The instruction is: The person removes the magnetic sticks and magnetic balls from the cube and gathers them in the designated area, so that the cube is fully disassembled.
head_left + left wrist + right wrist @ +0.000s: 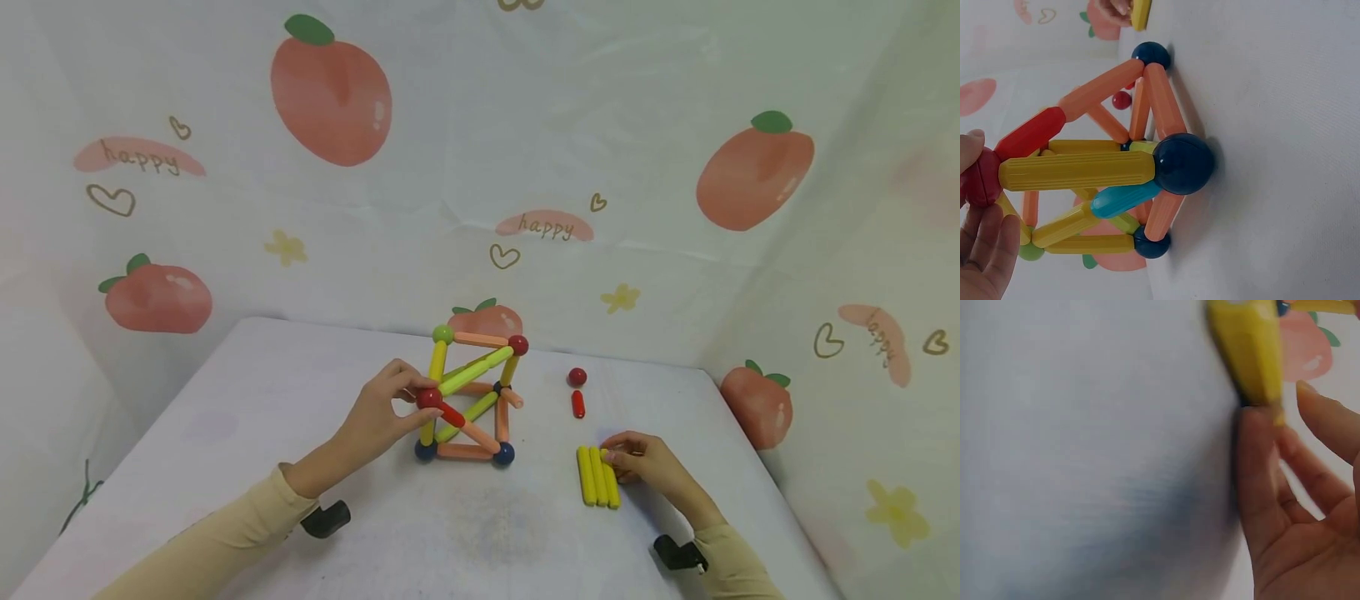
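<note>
My left hand [382, 407] pinches a red ball [429, 398] between thumb and fingers, at a near upper corner of a frame built of sticks and balls. A short red stick [1032, 133] and a yellow stick [1079, 170] join this ball. Blue balls [1184, 164] form lower corners on the table. To the right, my right hand [651, 462] touches the far end of the rightmost of three yellow sticks [598, 479] lying side by side. In the right wrist view, its thumb [1329, 419] stands apart from the blurred yellow sticks [1249, 350].
Behind the yellow sticks lie a loose red ball [577, 377] and a short red stick [578, 404]. A white cloth covers the table [480, 533]; a printed curtain [450, 183] hangs behind it. Black wrist mounts [326, 519] sit near both sleeves.
</note>
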A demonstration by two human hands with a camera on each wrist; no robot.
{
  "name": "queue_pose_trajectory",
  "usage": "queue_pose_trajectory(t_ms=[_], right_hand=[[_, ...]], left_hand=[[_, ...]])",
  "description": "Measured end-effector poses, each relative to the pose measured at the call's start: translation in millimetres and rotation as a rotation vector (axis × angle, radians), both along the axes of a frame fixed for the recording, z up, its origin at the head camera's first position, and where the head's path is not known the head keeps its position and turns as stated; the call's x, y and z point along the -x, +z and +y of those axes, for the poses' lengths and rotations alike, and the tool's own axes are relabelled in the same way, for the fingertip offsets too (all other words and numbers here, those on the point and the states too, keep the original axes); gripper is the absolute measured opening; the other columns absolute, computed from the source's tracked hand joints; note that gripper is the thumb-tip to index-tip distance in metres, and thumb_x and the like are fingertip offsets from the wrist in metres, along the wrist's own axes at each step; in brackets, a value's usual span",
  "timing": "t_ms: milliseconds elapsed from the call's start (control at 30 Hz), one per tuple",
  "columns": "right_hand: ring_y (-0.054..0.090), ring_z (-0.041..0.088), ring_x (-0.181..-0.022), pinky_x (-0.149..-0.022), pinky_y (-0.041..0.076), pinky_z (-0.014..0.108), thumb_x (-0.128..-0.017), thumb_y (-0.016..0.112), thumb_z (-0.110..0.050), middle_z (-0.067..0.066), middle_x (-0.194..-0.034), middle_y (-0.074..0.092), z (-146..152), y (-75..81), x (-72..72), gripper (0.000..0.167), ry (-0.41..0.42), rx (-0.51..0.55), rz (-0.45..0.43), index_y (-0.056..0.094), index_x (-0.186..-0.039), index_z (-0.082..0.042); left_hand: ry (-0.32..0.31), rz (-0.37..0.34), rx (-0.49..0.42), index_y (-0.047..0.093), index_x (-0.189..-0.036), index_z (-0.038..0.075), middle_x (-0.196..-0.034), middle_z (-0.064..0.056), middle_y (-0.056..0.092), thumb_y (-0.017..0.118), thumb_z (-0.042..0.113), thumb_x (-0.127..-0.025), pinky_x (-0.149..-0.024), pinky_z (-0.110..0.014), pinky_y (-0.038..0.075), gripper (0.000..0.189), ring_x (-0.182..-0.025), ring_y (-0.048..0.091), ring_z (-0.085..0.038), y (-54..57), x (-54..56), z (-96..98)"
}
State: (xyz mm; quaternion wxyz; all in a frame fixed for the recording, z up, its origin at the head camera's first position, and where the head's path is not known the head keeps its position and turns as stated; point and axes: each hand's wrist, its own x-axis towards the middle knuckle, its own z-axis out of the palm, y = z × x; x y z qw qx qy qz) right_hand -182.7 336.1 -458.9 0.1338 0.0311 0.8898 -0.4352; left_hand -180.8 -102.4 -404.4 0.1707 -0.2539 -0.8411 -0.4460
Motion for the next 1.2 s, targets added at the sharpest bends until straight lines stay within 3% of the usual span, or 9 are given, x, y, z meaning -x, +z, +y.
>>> queue_pose_trajectory(t_ms=[167,267,400,533,667,867,1033,1200], right_hand=[[0.061,0.014,-0.076,-0.07,0.057,0.023,-0.099,0.06,-0.03,0.005,-0.089,0.064,-4,16.8,8.5,0.038,-0.109,0.042,0.041,0.061,-0.12,0.001],[0.062,0.013,-0.078,-0.073,0.057,0.022,-0.1,0.058,-0.033,0.005,-0.09,0.064,-16,30.0,16.6,0.044,-0.124,0.114,0.079,0.058,-0.124,0.005],[0.068,0.021,-0.083,-0.076,0.059,0.024,-0.101,0.057,-0.033,0.013,-0.098,0.068,-50,43.7,28.7,0.047,-0.047,0.173,0.095,0.057,-0.126,0.007],[0.071,0.029,-0.088,-0.078,0.06,0.027,-0.1,0.058,-0.035,0.021,-0.104,0.069,-90,50.8,43.0,0.048,0.02,0.157,0.06,0.059,-0.126,0.005],[0.071,0.027,-0.085,-0.08,0.06,0.03,-0.098,0.06,-0.041,0.019,-0.101,0.071,-121,53.1,59.2,0.051,0.042,0.094,0.009,0.062,-0.124,0.002],[0.069,0.016,-0.07,-0.072,0.061,0.03,-0.092,0.068,-0.039,0.005,-0.083,0.067,-148,50.2,78.8,0.043,0.068,0.022,-0.1,0.069,-0.111,0.0],[0.064,0.009,-0.065,-0.067,0.06,0.027,-0.091,0.069,-0.027,0.001,-0.079,0.066,-153,48.0,84.9,0.033,0.111,0.043,-0.108,0.07,-0.109,0.001],[0.061,0.01,-0.068,-0.067,0.055,0.023,-0.092,0.068,-0.027,-0.002,-0.073,0.065,-145,44.6,88.3,0.031,0.166,0.04,-0.097,0.072,-0.109,-0.001]], left_hand=[[0.0,0.003,0.003,0.071,-0.11,0.01,-0.1,0.0,0.06,0.085,0.016,-0.076,-0.078,-0.03,0.06,0.037,-0.087,0.062,-0.011,-1.2,0.9,-0.2],[-0.001,0.007,0.003,0.071,-0.11,0.011,-0.1,0.0,0.06,0.085,0.016,-0.076,-0.077,-0.03,0.06,0.037,-0.087,0.062,-0.011,-2.0,1.5,-0.1],[-0.001,0.012,0.003,0.071,-0.11,0.01,-0.099,-0.001,0.06,0.086,0.016,-0.076,-0.077,-0.032,0.061,0.037,-0.087,0.062,-0.011,-1.9,1.7,0.3],[-0.001,0.01,0.003,0.071,-0.11,0.01,-0.099,-0.001,0.06,0.086,0.015,-0.076,-0.077,-0.033,0.061,0.037,-0.087,0.062,-0.011,-0.9,1.2,0.6],[-0.002,0.003,-0.006,0.071,-0.11,0.01,-0.099,-0.001,0.06,0.086,0.015,-0.076,-0.077,-0.036,0.061,0.037,-0.087,0.062,-0.012,-0.6,0.6,0.8],[0.001,0.001,-0.005,0.071,-0.11,0.011,-0.099,0.0,0.06,0.086,0.016,-0.076,-0.077,-0.038,0.061,0.037,-0.087,0.063,-0.011,-2.4,1.4,0.3],[0.005,0.004,0.0,0.071,-0.11,0.012,-0.099,0.0,0.06,0.086,0.017,-0.076,-0.077,-0.033,0.061,0.037,-0.087,0.063,-0.01,-3.0,1.7,0.4],[0.005,0.0,0.001,0.071,-0.11,0.011,-0.099,0.0,0.06,0.086,0.017,-0.076,-0.077,-0.035,0.061,0.037,-0.087,0.063,-0.01,-1.7,0.8,0.4]])
